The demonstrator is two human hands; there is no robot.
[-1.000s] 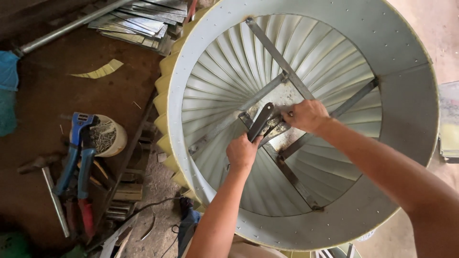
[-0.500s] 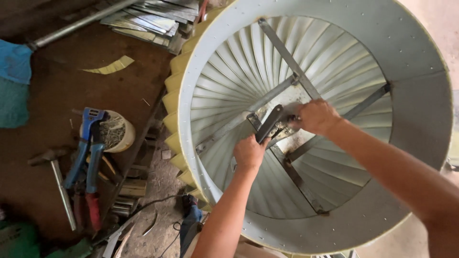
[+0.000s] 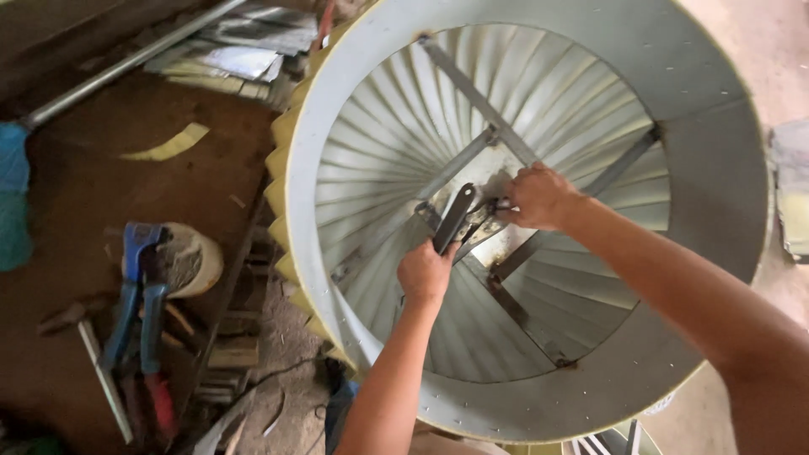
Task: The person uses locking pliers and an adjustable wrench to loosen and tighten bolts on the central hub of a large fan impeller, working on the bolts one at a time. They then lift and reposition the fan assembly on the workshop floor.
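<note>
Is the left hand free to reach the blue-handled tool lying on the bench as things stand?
Probably not: the left hand is gripping a dark tool handle inside the metal drum, whose rim stands between it and the blue-handled tool. It would need to let go first.

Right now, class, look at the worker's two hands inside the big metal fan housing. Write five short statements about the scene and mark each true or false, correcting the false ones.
1. The left hand grips the dark handle of a hand tool. True.
2. The right hand rests on the floor outside the fan housing. False: it is at the hub where the flat metal braces meet.
3. Blue-handled pliers lie left of the housing. True.
4. The housing's inner blades are bright red. False: they are pale grey metal.
5. A hammer lies inside the housing. False: it lies outside, on the left, near the pliers.
</note>
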